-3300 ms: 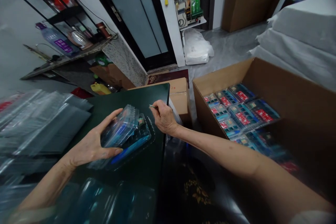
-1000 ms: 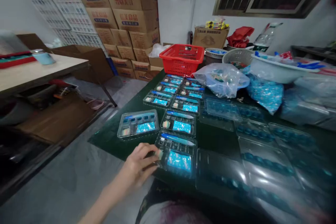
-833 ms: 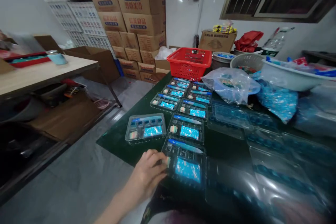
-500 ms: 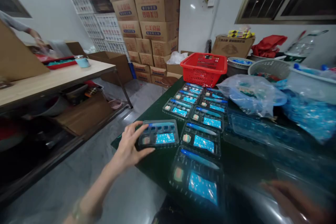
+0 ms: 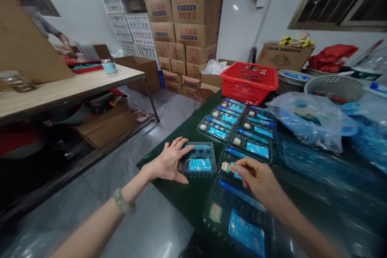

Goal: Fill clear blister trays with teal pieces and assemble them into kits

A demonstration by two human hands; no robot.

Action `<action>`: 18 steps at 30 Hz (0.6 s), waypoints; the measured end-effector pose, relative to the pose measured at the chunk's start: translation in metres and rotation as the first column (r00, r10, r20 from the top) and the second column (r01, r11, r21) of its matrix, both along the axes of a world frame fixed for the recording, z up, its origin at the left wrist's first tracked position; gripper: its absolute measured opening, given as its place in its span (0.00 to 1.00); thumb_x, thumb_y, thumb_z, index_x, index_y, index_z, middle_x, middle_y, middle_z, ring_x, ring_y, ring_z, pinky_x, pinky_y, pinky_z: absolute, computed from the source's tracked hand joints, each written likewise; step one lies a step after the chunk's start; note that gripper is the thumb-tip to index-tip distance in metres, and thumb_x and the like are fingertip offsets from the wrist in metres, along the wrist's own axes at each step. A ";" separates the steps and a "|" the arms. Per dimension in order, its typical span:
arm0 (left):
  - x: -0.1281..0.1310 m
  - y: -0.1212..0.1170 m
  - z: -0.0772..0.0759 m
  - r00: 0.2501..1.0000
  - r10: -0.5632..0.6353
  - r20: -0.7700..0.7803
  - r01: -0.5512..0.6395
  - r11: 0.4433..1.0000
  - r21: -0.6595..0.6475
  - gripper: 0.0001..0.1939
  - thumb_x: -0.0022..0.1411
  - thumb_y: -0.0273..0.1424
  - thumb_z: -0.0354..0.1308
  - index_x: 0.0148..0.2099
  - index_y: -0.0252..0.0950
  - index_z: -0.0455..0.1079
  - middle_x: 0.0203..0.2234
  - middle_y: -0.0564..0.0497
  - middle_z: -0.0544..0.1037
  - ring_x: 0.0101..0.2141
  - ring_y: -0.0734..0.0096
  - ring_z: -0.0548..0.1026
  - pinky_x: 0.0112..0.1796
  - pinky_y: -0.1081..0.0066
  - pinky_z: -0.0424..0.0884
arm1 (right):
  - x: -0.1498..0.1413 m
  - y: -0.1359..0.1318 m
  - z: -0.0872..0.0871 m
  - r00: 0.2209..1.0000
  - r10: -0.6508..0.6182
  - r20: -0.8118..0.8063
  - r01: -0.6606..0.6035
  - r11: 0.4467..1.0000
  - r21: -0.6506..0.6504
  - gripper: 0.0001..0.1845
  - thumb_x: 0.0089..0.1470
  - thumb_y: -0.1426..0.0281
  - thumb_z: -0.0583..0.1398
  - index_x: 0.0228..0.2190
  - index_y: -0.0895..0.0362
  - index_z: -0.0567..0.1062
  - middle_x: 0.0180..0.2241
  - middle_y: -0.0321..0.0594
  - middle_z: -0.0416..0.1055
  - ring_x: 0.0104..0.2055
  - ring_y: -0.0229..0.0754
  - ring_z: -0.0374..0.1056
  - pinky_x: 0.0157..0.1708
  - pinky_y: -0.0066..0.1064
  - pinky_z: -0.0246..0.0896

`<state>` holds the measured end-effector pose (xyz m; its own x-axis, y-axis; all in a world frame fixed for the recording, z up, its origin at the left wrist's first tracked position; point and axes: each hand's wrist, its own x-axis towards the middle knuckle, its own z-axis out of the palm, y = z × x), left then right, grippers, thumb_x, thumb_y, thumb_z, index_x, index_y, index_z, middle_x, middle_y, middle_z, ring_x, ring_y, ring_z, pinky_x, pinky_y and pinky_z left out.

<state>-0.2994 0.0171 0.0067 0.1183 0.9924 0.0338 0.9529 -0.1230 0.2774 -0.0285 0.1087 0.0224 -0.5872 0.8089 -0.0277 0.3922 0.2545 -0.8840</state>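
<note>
Our left hand (image 5: 169, 162) spreads wide over a tray (image 5: 200, 154) at nine o'clock; our right hand (image 5: 256, 174) pinches a pastel piece (image 5: 233, 167).

We had a clear, rectangular plastic tray with moulded compartments (image 5: 208, 153) lying flat near the edge of the dark green table (image 5: 175, 199), its left end partly covered. A slim blue plastic pen (image 5: 202, 146) lay along its far side, and a shiny blue packet with pale specks (image 5: 199, 165) sat nearer us. We held a small pale-green block (image 5: 233, 167), partly hidden, over the neighbouring clear plastic tray (image 5: 223, 156)
</note>
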 end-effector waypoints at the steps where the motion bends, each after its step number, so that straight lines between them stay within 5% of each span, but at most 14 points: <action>1: 0.002 0.001 -0.002 1.000 -0.008 -0.023 0.008 1.000 0.014 0.50 0.34 0.52 0.61 0.60 0.43 0.49 0.55 0.38 0.54 0.52 0.40 0.52 0.44 0.43 0.54 | -0.006 0.004 -0.004 1.000 0.004 -0.017 -0.004 1.000 0.001 0.15 0.51 0.59 0.54 0.23 0.57 0.69 0.15 0.30 0.59 0.18 0.33 0.56 0.18 0.23 0.50; 8: 0.004 -0.018 -0.003 0.998 0.001 -0.066 0.001 1.000 0.029 0.48 0.34 0.42 0.62 0.59 0.47 0.49 0.51 0.42 0.54 0.46 0.47 0.57 0.43 0.51 0.56 | -0.067 0.051 -0.028 0.986 -0.083 0.142 0.043 0.963 0.267 0.13 0.52 0.65 0.51 0.24 0.59 0.70 0.21 0.35 0.67 0.22 0.35 0.62 0.21 0.24 0.52; 13: 0.008 -0.040 0.002 0.998 0.039 -0.051 -0.041 0.998 -0.045 0.49 0.33 0.33 0.61 0.59 0.49 0.46 0.51 0.43 0.56 0.48 0.48 0.56 0.45 0.50 0.53 | -0.122 0.061 -0.033 0.946 -0.079 0.315 -0.022 0.952 0.305 0.09 0.47 0.69 0.56 0.21 0.58 0.73 0.24 0.40 0.71 0.29 0.40 0.67 0.23 0.25 0.51; 18: 0.012 -0.049 0.001 0.998 0.061 -0.015 -0.061 0.998 -0.016 0.45 0.36 0.32 0.60 0.59 0.47 0.48 0.49 0.43 0.58 0.47 0.49 0.57 0.45 0.51 0.55 | -0.142 0.056 -0.034 0.872 -0.036 0.487 -0.118 0.952 0.283 0.08 0.45 0.68 0.57 0.26 0.60 0.74 0.29 0.46 0.73 0.34 0.45 0.69 0.26 0.27 0.55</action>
